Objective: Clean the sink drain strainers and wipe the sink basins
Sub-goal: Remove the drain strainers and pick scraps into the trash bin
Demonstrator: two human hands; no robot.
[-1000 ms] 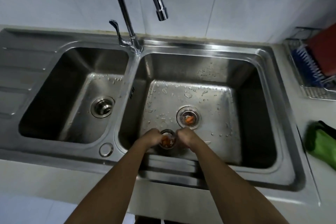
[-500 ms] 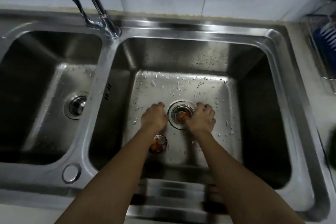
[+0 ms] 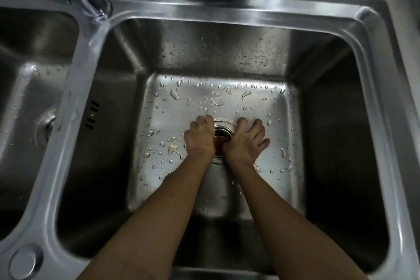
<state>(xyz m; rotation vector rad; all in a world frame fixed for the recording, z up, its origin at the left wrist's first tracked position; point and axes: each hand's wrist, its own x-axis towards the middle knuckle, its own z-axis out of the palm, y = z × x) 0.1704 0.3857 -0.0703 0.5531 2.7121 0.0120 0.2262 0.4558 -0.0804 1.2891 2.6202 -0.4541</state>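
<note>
My two hands meet at the drain (image 3: 221, 130) in the floor of the wet right basin (image 3: 227, 52). A steel strainer ring with a brownish inside shows between them. My left hand (image 3: 200, 140) sits on the drain's left edge with bent fingers whose tips are hidden. Over on the right edge, my right hand (image 3: 246, 143) lies with fingers spread flat on the basin floor and its thumb side toward the ring. A curved rim (image 3: 167, 175) peeks out beside my left forearm, mostly hidden. The left basin (image 3: 34, 88) has its own drain (image 3: 45, 130).
The faucet base (image 3: 87, 0) stands on the back ledge between the basins. Overflow slots (image 3: 92, 115) mark the right basin's left wall. A round steel cap (image 3: 22, 262) sits on the front left rim. White tiled wall runs along the back.
The camera has dropped closer over the right basin. Both hands went from the loose strainer near the front to the drain, then closed in on its ring. My forearm now covers the loose strainer.
</note>
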